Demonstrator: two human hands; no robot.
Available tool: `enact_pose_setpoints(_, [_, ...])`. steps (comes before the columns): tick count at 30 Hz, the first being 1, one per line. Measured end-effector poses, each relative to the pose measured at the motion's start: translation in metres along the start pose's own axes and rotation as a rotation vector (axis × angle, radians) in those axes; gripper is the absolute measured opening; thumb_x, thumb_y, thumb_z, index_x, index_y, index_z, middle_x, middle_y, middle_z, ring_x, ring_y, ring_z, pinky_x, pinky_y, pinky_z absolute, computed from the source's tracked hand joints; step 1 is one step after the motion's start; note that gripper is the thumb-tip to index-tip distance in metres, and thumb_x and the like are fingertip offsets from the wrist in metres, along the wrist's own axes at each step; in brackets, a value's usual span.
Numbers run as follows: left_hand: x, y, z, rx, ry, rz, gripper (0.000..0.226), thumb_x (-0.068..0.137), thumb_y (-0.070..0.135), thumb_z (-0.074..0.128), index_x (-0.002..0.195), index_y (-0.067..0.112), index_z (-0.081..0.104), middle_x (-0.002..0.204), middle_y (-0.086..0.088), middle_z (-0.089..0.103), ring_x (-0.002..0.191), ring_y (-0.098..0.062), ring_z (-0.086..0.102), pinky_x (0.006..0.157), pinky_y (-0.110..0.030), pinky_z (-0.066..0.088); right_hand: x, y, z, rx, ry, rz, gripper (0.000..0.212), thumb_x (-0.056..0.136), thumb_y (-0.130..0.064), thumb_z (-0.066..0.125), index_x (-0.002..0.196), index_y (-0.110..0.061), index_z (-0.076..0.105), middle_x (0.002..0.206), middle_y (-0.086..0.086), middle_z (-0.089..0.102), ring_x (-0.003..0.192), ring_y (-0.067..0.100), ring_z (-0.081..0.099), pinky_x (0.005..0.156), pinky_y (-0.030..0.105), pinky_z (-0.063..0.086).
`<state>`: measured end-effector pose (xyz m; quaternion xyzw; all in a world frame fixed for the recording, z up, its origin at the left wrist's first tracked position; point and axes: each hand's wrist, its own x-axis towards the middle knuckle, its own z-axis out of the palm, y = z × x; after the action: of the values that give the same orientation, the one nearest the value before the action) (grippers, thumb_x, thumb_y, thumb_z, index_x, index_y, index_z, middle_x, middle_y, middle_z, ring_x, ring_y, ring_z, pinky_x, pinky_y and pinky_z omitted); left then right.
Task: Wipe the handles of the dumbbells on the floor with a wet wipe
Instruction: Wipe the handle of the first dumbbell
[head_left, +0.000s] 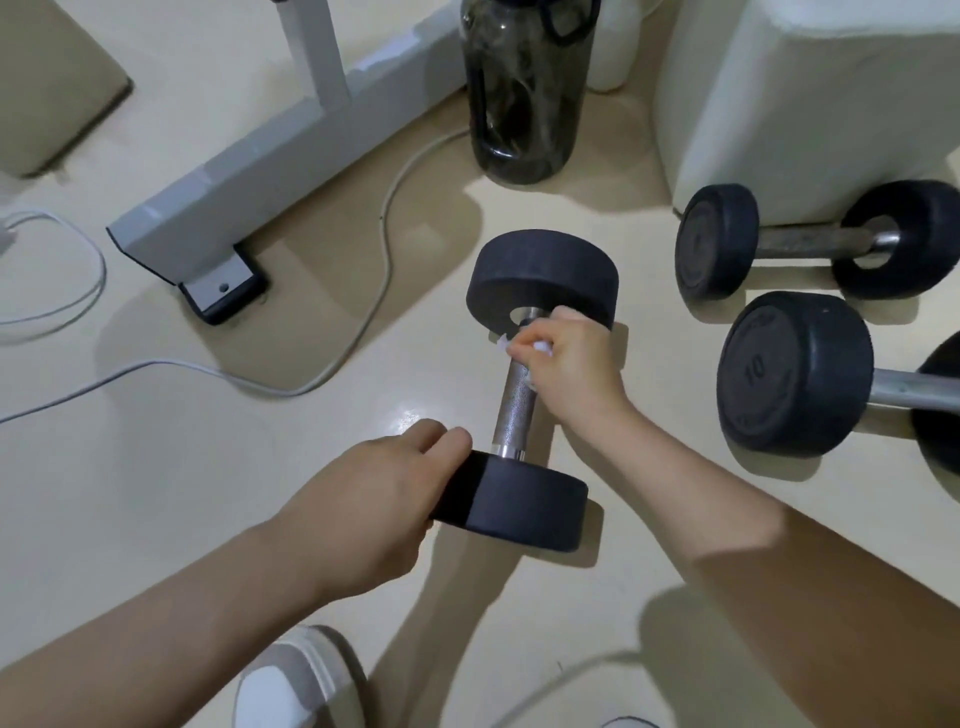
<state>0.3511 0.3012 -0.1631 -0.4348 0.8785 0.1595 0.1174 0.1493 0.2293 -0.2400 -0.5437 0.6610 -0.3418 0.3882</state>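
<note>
A black dumbbell (540, 270) with a knurled silver handle (514, 405) lies on the floor in the middle of the view. My left hand (374, 493) grips its near weight head (524, 504) from the left side. My right hand (566, 364) is curled round the far end of the handle, with a white wet wipe (540, 347) bunched between its fingers and the metal. Two more black dumbbells lie to the right: one (789, 369) marked 10, and one (717, 239) farther back against a white block.
A dark translucent water bottle (524, 88) stands behind the dumbbell. A white metal stand foot (208, 218) lies at the left, with white cables (332, 364) looping over the cream floor. A white block (810, 104) fills the back right. A white shoe (296, 680) shows at the bottom.
</note>
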Motion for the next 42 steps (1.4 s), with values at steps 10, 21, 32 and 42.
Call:
enact_pose_setpoints(10, [0.010,0.027,-0.006,0.279,0.082,0.266,0.055,0.067,0.037,0.076,0.116,0.019,0.059,0.091,-0.003,0.054,0.063,-0.022,0.048,0.037,-0.029,0.043,-0.001,0.002,0.009,0.062,0.000,-0.016,0.009,0.078,-0.015,0.075,0.071,-0.010,0.073,0.072,-0.012,0.048,0.070,0.008,0.052,0.059,0.011,0.041])
enact_pose_setpoints(21, [-0.013,-0.014,-0.001,0.163,0.049,0.148,0.049,0.068,0.018,0.070,0.114,0.021,0.053,0.096,-0.004,0.057,0.068,-0.027,0.056,0.051,-0.039,0.052,-0.014,-0.008,0.023,0.279,-0.062,0.133,0.007,0.080,-0.017,0.075,0.079,-0.011,0.073,0.085,-0.006,0.054,0.070,0.009,0.060,0.057,0.020,0.053])
enact_pose_setpoints(32, [-0.028,-0.091,-0.026,0.316,-0.054,0.440,0.073,0.072,0.059,0.043,0.122,0.007,0.050,0.107,-0.010,0.064,0.077,-0.020,0.065,0.050,-0.026,0.055,-0.005,-0.042,0.029,-0.051,-0.422,0.142,0.004,0.080,-0.012,0.071,0.079,-0.015,0.072,0.076,0.000,0.062,0.065,0.011,0.060,0.060,0.018,0.051])
enact_pose_setpoints(42, [-0.014,-0.089,0.006,-0.100,0.222,0.214,0.057,0.072,0.058,0.051,0.126,0.037,0.051,0.097,-0.001,0.068,0.057,-0.021,0.063,0.038,-0.029,0.050,0.011,-0.028,0.084,-0.072,0.204,0.148,0.013,0.084,-0.045,0.058,0.076,-0.055,0.059,0.094,-0.024,0.056,0.079,0.003,0.058,0.068,0.035,0.053])
